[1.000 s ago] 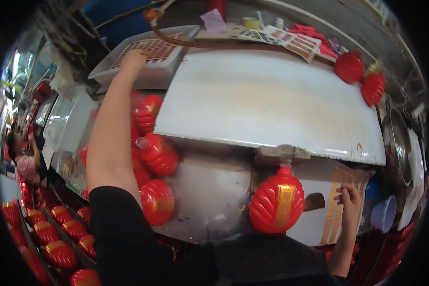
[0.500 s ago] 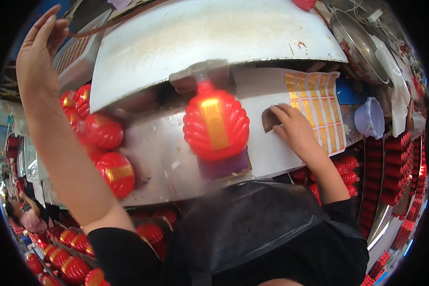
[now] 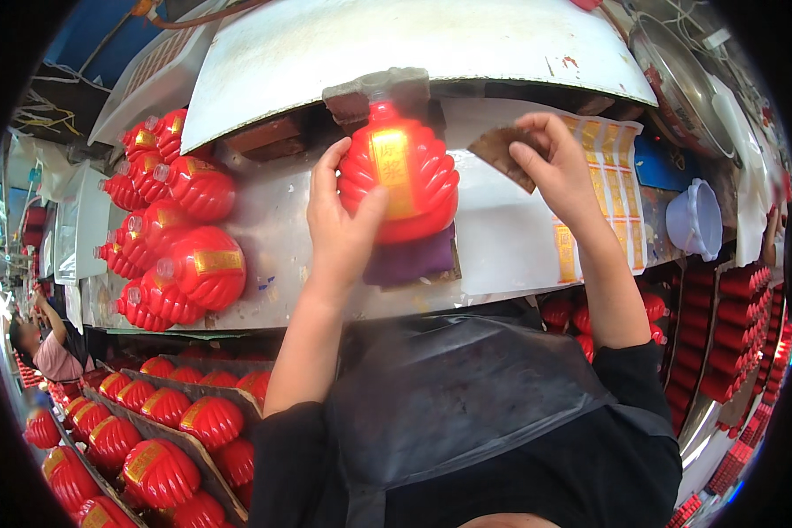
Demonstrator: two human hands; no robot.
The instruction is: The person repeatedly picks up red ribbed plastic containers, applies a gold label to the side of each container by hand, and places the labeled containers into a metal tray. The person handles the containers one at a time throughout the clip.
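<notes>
A red ribbed lantern-shaped bottle (image 3: 405,172) with a gold label stands on a purple pad (image 3: 411,260) under a grey clamp block (image 3: 374,88). My left hand (image 3: 341,224) grips the bottle's left side. My right hand (image 3: 559,172) hovers to the right of the bottle and pinches a small brown card (image 3: 502,154). A strip of yellow and red labels (image 3: 616,189) lies on the white sheet beneath my right hand.
Several red bottles (image 3: 180,238) lie piled on the metal bench (image 3: 273,220) at left. Cardboard trays (image 3: 150,431) of more red bottles sit lower left. A pale plastic jug (image 3: 700,220) stands at right beside stacked red goods (image 3: 735,334). Another person (image 3: 48,348) works at far left.
My left hand came down from the upper left and took hold of the bottle. My right hand lifted off the labels with the brown card in it.
</notes>
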